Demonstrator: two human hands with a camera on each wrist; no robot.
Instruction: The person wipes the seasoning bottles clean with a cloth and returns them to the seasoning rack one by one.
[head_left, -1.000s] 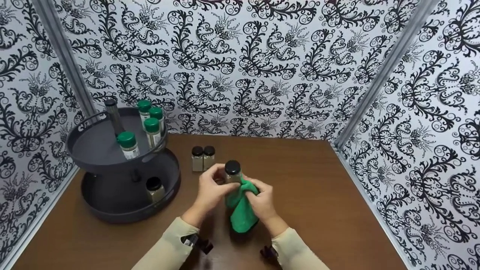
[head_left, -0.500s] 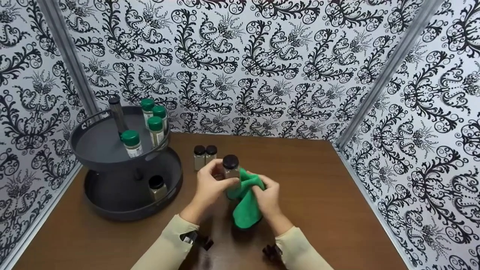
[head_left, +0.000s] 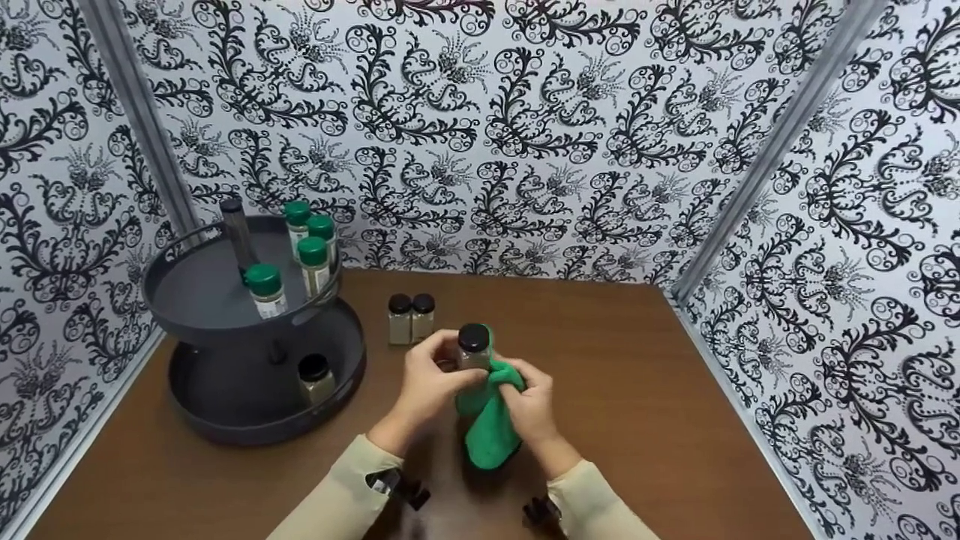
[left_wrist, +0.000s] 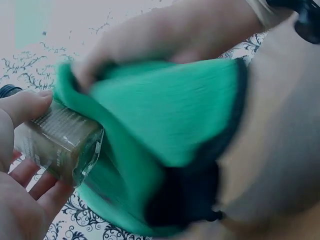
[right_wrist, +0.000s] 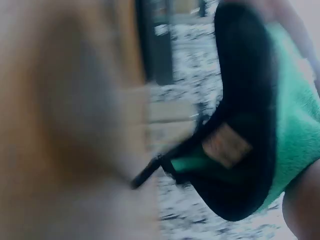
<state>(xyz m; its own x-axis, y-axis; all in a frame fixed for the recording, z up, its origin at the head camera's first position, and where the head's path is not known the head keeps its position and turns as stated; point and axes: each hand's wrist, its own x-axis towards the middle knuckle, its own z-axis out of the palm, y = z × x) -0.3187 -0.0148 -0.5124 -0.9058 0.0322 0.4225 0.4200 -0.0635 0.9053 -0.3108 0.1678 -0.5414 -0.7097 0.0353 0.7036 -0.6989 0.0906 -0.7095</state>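
In the head view my left hand [head_left: 427, 382] grips a clear square spice jar [head_left: 474, 354] with a black lid, holding it upright above the table. My right hand [head_left: 531, 401] pinches a green cloth [head_left: 491, 435] against the jar's right side, and the rest of the cloth hangs below. Printed lettering shows on the jar [left_wrist: 62, 137] in the left wrist view, where the thumb lies over it and the fingers under it. Black edging and a small label are visible on the cloth [right_wrist: 295, 115] in the blurred right wrist view.
Two black-capped jars [head_left: 411, 321] stand side by side behind my left hand. At left is a dark two-tier round tray [head_left: 202, 300]; its upper level carries several green-capped jars [head_left: 313, 266] and a tall dark bottle [head_left: 238, 238], its lower one a black-capped jar [head_left: 316, 381].
Half a second ago my right hand drew the cloth slightly away to the right; now it is back against the jar. The jar has shifted a little right and lower in the head view.
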